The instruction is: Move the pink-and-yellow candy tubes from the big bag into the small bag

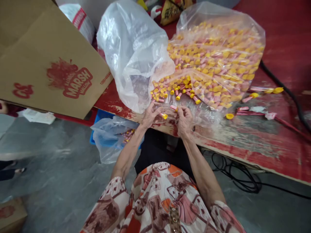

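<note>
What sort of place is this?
Probably a small packing workshop. A big clear bag of yellow-capped pink tubes spills onto a worn red table, a marshmallow carton stands beside it, and both hands work on single tubes.

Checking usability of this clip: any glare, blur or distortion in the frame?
Head view: wide-angle bending at the edges, the table edge curves; glare whitens the clear plastic bag; left hand and right hand are fairly sharp, the yellow-capped pieces soften behind film.

Small packing workshop, worn red worktable, bulk bag of capped tubes, cardboard carton
</note>
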`<control>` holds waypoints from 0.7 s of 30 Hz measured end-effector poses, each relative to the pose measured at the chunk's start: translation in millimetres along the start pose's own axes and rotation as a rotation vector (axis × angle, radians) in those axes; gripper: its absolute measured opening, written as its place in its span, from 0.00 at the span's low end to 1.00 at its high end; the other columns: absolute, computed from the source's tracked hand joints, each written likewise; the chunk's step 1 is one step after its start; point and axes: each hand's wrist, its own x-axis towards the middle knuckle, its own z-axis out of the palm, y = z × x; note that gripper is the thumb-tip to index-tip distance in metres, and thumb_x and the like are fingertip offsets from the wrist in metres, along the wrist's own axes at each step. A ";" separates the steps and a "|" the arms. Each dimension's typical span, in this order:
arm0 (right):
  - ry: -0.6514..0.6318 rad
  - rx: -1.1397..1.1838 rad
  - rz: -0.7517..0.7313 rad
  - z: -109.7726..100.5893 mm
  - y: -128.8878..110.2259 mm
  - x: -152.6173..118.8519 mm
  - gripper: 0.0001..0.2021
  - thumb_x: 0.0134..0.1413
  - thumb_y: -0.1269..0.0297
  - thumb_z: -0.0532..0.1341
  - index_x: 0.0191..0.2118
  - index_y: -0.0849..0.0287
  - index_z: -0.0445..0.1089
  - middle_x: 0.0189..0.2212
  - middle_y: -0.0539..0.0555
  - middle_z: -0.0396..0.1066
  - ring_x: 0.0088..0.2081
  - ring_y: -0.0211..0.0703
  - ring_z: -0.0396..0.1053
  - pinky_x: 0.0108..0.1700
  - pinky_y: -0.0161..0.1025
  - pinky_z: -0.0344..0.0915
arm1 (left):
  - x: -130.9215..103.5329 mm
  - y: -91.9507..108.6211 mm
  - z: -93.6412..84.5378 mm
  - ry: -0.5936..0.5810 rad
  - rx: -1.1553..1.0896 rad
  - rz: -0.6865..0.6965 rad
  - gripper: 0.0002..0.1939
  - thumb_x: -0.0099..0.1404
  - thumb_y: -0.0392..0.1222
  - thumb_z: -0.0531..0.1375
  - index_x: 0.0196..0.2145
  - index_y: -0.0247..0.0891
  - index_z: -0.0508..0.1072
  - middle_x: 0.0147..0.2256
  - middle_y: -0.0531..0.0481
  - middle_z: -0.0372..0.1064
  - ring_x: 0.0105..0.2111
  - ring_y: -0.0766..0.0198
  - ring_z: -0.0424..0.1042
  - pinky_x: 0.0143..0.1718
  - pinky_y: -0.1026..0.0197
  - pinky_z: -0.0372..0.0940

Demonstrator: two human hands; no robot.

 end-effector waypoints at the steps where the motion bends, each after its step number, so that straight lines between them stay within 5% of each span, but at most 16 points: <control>1: 0.006 -0.011 0.001 -2.0 1.6 1.0 0.27 0.70 0.29 0.65 0.43 0.51 0.72 0.29 0.47 0.70 0.33 0.43 0.70 0.37 0.41 0.71 | 0.5 -0.5 -1.0 0.003 0.020 0.010 0.35 0.58 0.67 0.82 0.48 0.42 0.75 0.38 0.52 0.79 0.22 0.70 0.71 0.17 0.69 0.52; 7: -0.105 -0.052 -0.028 -2.8 6.5 -3.9 0.27 0.70 0.30 0.64 0.44 0.52 0.76 0.28 0.48 0.70 0.31 0.47 0.71 0.36 0.42 0.72 | -0.6 -5.2 1.2 -0.056 0.172 0.007 0.31 0.66 0.70 0.76 0.50 0.43 0.77 0.33 0.53 0.76 0.20 0.69 0.67 0.20 0.65 0.57; 10: -0.150 -0.247 -0.166 -9.2 5.4 -4.1 0.21 0.76 0.40 0.62 0.45 0.52 0.82 0.37 0.54 0.78 0.41 0.52 0.77 0.48 0.48 0.78 | 0.4 -7.7 2.9 -0.047 0.446 0.153 0.23 0.72 0.65 0.73 0.49 0.44 0.79 0.34 0.51 0.76 0.25 0.64 0.74 0.29 0.61 0.69; 14: -0.032 -0.487 -0.361 -38.1 5.7 3.5 0.17 0.78 0.55 0.58 0.51 0.53 0.84 0.54 0.62 0.79 0.57 0.56 0.76 0.64 0.54 0.75 | 7.7 -15.6 11.5 -0.149 0.884 0.371 0.08 0.80 0.49 0.66 0.44 0.44 0.77 0.42 0.43 0.79 0.44 0.51 0.82 0.51 0.51 0.76; 18: 0.133 -0.600 -0.360 -65.8 8.8 12.4 0.20 0.80 0.60 0.51 0.55 0.56 0.81 0.54 0.68 0.78 0.59 0.59 0.75 0.66 0.58 0.73 | 16.9 -15.5 21.9 -0.244 1.052 0.348 0.03 0.80 0.44 0.63 0.45 0.44 0.75 0.47 0.41 0.78 0.45 0.48 0.79 0.52 0.49 0.74; 21: 0.126 -0.603 -0.355 -69.9 11.2 14.1 0.18 0.78 0.59 0.52 0.52 0.54 0.80 0.51 0.65 0.79 0.56 0.59 0.76 0.63 0.57 0.75 | 19.8 -2.1 18.7 -0.295 1.020 0.281 0.02 0.79 0.40 0.63 0.44 0.44 0.74 0.41 0.45 0.78 0.42 0.51 0.79 0.53 0.52 0.73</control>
